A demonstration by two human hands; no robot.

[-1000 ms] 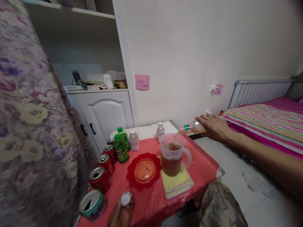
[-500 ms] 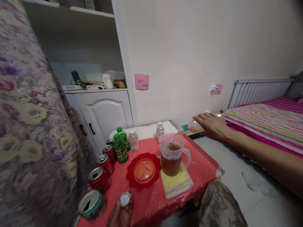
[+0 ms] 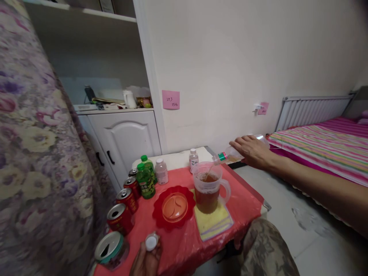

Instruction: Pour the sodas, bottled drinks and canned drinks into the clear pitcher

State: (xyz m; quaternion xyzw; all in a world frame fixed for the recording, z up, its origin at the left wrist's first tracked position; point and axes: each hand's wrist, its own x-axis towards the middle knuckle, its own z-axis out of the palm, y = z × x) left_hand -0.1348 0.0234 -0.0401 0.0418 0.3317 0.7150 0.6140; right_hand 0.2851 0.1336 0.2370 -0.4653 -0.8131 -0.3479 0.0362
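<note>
The right hand point(image 3: 251, 152) has its grip wrapped over the middle of a clear bottle point(image 3: 232, 154), fingers closed around it and the back of the hand uppermost. The bottle lies almost level, its neck tipped down over the rim of a clear jug point(image 3: 207, 191), and a thin brown stream runs from its mouth into the brown drink point(image 3: 211, 178) inside. Whether the bottle's mouth touches the rim, I cannot tell. The jug stands upright on a yellow cloth point(image 3: 217, 228) on the red-covered worktop point(image 3: 178, 249), its handle towards the right.

The left hand point(image 3: 147, 262) is at the near edge of the worktop, its grip partly closed, with the fingertips curled around a small white-topped piece point(image 3: 151, 242); the lower part of this piece is hidden by the fingers.

Between the two hands sits a red scalloped dish point(image 3: 188, 218) with an orange centre, just beside the jug. To its left, red cans point(image 3: 122, 222) stand in a line, with a teal-rimmed jar point(image 3: 119, 253) at the near end. Two green-capped bottles point(image 3: 146, 184) and a white-capped bottle point(image 3: 162, 172) stand behind the dish, and another small bottle point(image 3: 194, 161) stands behind the jug.
</note>
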